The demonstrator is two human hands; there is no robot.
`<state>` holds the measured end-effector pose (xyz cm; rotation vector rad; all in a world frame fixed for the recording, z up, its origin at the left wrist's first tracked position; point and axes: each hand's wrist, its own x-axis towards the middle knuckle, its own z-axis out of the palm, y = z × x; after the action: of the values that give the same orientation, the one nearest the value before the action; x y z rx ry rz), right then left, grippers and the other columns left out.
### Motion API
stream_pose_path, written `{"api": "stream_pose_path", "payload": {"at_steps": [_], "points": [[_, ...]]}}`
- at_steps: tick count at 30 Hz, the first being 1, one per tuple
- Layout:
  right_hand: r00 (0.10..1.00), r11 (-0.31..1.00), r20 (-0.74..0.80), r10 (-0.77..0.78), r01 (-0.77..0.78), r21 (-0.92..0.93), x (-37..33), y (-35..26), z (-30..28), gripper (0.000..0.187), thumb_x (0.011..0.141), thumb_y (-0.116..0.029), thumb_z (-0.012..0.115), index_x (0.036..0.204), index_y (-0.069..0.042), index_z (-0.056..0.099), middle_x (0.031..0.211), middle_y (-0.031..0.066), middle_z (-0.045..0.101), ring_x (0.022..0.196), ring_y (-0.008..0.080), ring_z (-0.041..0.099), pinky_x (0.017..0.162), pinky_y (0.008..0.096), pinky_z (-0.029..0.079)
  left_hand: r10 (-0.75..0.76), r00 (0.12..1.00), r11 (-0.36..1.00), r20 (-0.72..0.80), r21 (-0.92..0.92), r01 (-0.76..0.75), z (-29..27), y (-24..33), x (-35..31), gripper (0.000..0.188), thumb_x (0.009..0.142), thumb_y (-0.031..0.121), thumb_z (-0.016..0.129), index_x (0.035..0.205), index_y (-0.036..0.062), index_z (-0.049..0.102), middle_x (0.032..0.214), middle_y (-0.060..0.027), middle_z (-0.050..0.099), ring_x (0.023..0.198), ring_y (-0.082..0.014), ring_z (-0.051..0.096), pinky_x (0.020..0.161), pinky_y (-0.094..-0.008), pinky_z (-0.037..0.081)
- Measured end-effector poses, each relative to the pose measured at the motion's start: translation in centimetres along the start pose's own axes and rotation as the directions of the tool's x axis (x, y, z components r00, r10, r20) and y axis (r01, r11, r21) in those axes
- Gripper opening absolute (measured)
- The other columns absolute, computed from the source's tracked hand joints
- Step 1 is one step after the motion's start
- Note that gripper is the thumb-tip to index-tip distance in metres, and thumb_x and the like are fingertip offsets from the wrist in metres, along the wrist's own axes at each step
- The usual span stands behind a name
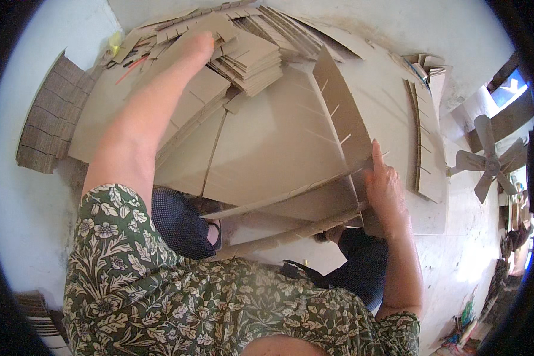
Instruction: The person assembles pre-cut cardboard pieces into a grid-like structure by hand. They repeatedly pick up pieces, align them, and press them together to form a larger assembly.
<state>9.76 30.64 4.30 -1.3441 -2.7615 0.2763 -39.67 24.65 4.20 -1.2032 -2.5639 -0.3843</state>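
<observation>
Right hand (385,188) grasps the upright panel (342,98), apparently steadying it, while the left hand (204,46), its grip impossible to tell, hovers by the far stack (260,66).

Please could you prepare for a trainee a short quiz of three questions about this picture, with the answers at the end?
1. True or false: a fan is at the right side of the picture.
2. The right hand touches: A) a knife; B) a slotted cardboard panel; C) a bottle.
3. What is beside the left hand?

Key:
1. True.
2. B.
3. Stacked cardboard pieces.
</observation>
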Motion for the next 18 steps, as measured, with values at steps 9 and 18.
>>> {"api": "stream_pose_path", "payload": {"at_steps": [9, 18], "points": [[0.965, 0.973, -0.23, -0.129, 0.168, 0.16, -0.4, 3.1, 3.8, 0.016, 0.087, -0.004, 0.054, 0.102, -0.002, 0.05, 0.076, 0.0282, 0.06, 0.075, 0.0459, 0.061, 0.062, 0.051, 0.049, 0.258, 0.944, 0.949, -0.203, -0.129, -0.287, -2.8, 2.7, -1.0, 0.036, 0.091, 0.034, 0.056, 0.083, -0.0001, 0.064, 0.069, -0.019, 0.061, 0.062, -0.0316, 0.059, 0.06, -0.0416, 0.046], [0.923, 0.937, -0.348, -0.166, 0.257, 0.235, -3.6, 1.0, 0.7, 0.008, 0.089, -0.005, 0.051, 0.097, -0.005, 0.05, 0.074, 0.0251, 0.061, 0.069, 0.0435, 0.062, 0.056, 0.0492, 0.049, 0.329, 0.868, 0.785, 0.372, -0.618, -0.033, 1.3, 14.2, -7.4, 0.029, 0.091, 0.024, 0.06, 0.085, -0.0048, 0.063, 0.064, -0.01, 0.064, 0.06, -0.0165, 0.064, 0.053, -0.0319, 0.051]]}}
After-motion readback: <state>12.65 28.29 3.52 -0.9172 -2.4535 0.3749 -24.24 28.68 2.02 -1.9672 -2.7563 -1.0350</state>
